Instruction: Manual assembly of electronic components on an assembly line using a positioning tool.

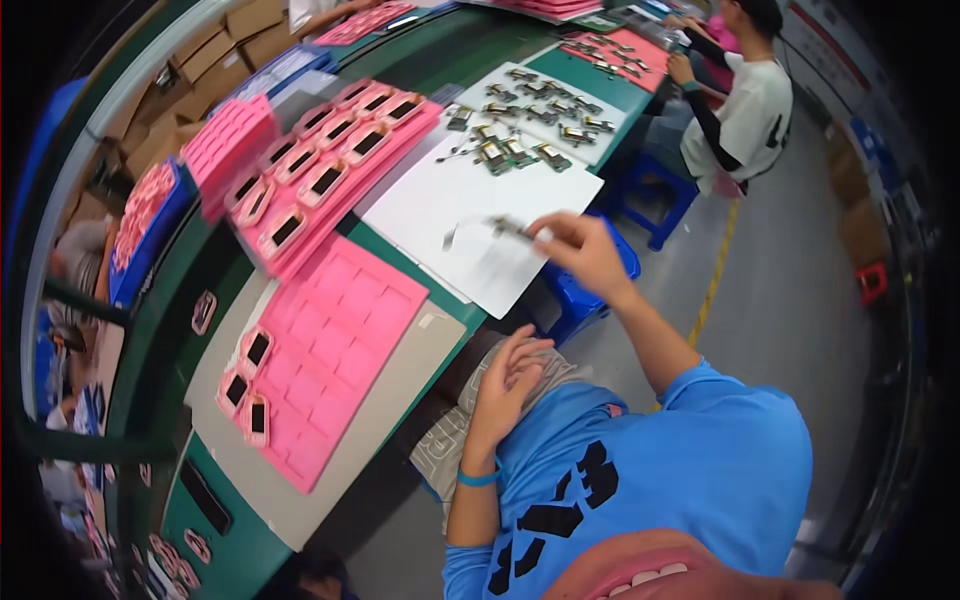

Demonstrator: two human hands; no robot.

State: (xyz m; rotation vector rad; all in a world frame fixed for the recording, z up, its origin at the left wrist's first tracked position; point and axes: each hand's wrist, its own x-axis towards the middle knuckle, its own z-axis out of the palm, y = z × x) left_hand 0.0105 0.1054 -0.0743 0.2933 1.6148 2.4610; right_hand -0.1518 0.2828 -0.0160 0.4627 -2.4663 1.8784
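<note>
My right hand (585, 255) pinches a small circuit board (512, 227) at its edge, above white paper sheets (480, 270). A thin lead with a small part at its end hangs off the board's left side; motion blurs it. Beyond, several similar boards (492, 155) with metal-coloured parts and wires lie on the paper. My left hand (510, 385) holds nothing and hovers over my lap, fingers loosely bent and apart. To its left lies a pink moulded tray (345, 345), with three pink devices (257, 420) with dark screens along its left side.
A stack of pink trays (300, 235) holding several devices stands left of the paper. A green conveyor (170, 345) runs along the table's far side. A black phone-like slab (205, 497) lies lower left. A blue stool (590, 280) and a seated co-worker (745, 110) are at the right.
</note>
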